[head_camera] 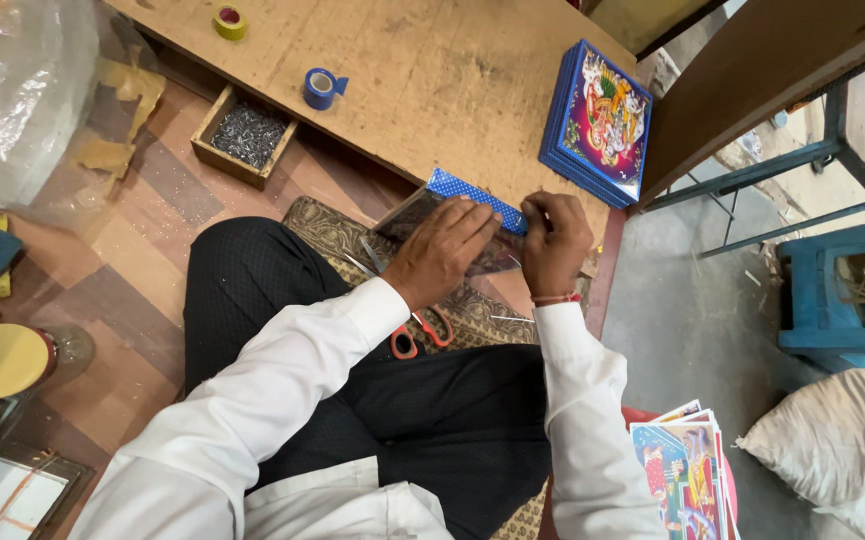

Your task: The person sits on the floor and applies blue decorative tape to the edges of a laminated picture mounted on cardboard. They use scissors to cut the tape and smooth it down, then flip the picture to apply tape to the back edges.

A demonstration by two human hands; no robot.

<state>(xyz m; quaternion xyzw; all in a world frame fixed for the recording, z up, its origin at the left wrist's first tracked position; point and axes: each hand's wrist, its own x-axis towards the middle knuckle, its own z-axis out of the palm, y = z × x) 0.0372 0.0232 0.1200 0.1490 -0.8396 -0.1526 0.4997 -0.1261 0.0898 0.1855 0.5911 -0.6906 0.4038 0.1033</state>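
The left hand (440, 250) lies flat on a framed picture (453, 225); the right hand (553, 243), at three o'clock, has its grip pinched closed on the frame's blue edge.

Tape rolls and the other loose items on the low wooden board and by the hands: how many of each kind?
Tape rolls: 2 (blue tape roll, yellow-green tape roll)
Wooden tray of small nails: 1
Stack of blue-edged framed pictures: 1
Blue dotted frame piece under the left hand and right hand: 1
Red-handled scissors: 1
Total: 6
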